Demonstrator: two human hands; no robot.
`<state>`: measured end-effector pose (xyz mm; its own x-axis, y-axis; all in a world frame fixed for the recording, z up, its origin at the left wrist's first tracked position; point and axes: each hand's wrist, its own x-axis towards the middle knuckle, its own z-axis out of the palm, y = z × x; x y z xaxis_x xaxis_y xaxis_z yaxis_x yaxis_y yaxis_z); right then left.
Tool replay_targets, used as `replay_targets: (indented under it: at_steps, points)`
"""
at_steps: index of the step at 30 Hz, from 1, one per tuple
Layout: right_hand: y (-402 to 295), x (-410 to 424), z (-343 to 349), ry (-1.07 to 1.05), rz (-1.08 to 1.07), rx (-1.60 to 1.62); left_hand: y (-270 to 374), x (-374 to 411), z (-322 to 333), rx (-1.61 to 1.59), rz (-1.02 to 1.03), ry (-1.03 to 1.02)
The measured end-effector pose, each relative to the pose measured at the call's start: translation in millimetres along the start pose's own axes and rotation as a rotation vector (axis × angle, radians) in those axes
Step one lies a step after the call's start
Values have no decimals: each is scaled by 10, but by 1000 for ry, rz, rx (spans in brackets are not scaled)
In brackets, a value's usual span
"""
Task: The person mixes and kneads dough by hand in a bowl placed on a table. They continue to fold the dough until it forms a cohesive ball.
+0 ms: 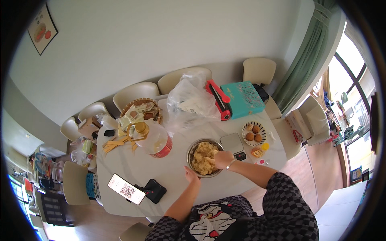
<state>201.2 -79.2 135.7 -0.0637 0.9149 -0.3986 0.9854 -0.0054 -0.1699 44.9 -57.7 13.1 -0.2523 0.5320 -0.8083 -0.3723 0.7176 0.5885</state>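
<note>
A steel mixing bowl (189, 164) stands on the table before me, filled with a yellowish, lumpy dough-like mixture (202, 153). My left hand (192, 175) grips its near left rim. Over the bowl's right side, my right hand (223, 159) is closed around what looks like a pale utensil (208, 159). The utensil's end lies in the mixture, and its exact kind is hard to make out. Just right of the bowl lies a flat kitchen scale (232, 142), its dark display (240, 156) close to my right wrist.
A striped plate (244, 125) of brown balls and a yellow-capped jar (258, 151) stand right. A large oil jug (152, 138), basket (159, 111), plastic bag (193, 105), red-black sealer (219, 101) and teal box (243, 98) stand behind. A phone (126, 189) on a stand (156, 191) is front left.
</note>
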Motion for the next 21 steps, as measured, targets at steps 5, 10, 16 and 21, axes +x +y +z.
replay_targets:
  at_steps: [5,10,16,21]
  points:
    - [25,449,-64,251,-367,-338,277,791,-50,270,377,-151]
    - [72,897,91,457,-384,-495,451,938,216,768,664,-209]
    - [181,618,242,-56,102,-39,275,669,180,231,458,-160]
    - [69,331,504,-236,230,204,-45,337,146,-135,349,-72]
